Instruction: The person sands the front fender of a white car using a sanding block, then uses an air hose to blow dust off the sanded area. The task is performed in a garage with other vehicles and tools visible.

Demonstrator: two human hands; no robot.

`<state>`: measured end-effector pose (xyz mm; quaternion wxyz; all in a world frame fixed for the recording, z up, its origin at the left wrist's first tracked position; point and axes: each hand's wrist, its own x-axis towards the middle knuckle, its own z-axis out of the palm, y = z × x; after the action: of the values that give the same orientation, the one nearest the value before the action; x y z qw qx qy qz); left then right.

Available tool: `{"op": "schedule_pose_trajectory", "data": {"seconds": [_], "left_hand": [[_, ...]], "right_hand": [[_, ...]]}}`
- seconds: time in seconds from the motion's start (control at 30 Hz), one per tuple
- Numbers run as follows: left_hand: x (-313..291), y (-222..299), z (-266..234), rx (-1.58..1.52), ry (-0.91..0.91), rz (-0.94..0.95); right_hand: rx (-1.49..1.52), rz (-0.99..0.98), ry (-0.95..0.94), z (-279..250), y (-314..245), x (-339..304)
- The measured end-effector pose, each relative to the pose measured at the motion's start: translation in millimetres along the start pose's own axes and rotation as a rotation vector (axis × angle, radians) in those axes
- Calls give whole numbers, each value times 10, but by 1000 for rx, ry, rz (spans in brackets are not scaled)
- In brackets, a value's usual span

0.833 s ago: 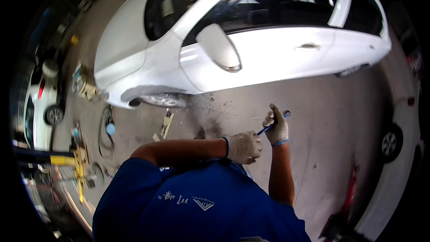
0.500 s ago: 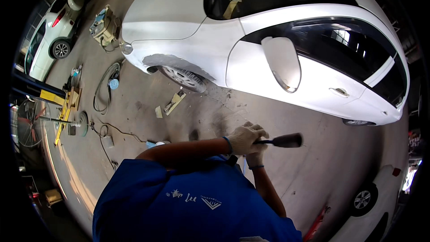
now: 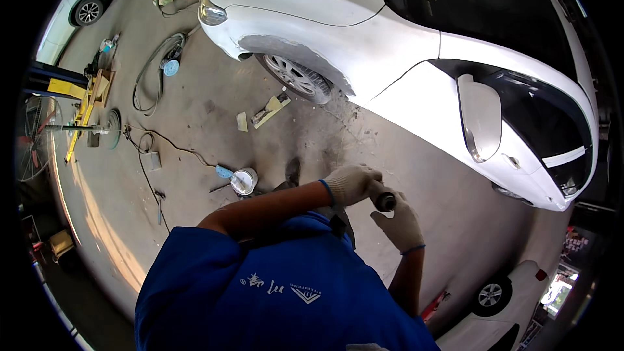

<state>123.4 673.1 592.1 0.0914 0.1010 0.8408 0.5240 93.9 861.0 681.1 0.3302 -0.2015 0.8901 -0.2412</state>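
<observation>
My left hand (image 3: pixel 353 184), in a pale knit glove, is closed around a dark-handled tool (image 3: pixel 385 202) whose rounded end faces up toward me. What its working end looks like is hidden. Right beside that handle is my gloved right hand (image 3: pixel 402 224), thumb spread away from its fingers; whether the fingertips touch the handle is hard to make out. Beyond both hands stands a white car (image 3: pixel 416 101). A rough grey patch (image 3: pixel 302 55) runs along its fender above the front wheel (image 3: pixel 292 75).
Masking scraps (image 3: pixel 271 110) lie on the floor near the wheel. An open can (image 3: pixel 244 181) stands left of my legs, by a cord (image 3: pixel 188 151). Farther left are a coiled hose (image 3: pixel 138 88), yellow stand (image 3: pixel 81 117) and fan (image 3: pixel 36 136). Another white car (image 3: pixel 491 315) is at lower right.
My view has shifted, so the car sits farther right. The tool's handle, earlier pointing right, now points toward me. My right hand has come out from under the left to its right side.
</observation>
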Motion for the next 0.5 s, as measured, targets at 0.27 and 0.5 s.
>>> {"op": "schedule_pose_trajectory", "data": {"seconds": [0.27,0.5], "left_hand": [[-400,-149,-13,-4,33,-229],[-485,123,-258,-236,194,-370]], "right_hand": [[768,-229,257,71,-545,481],[1152,-330,259,326,-598,574]]}}
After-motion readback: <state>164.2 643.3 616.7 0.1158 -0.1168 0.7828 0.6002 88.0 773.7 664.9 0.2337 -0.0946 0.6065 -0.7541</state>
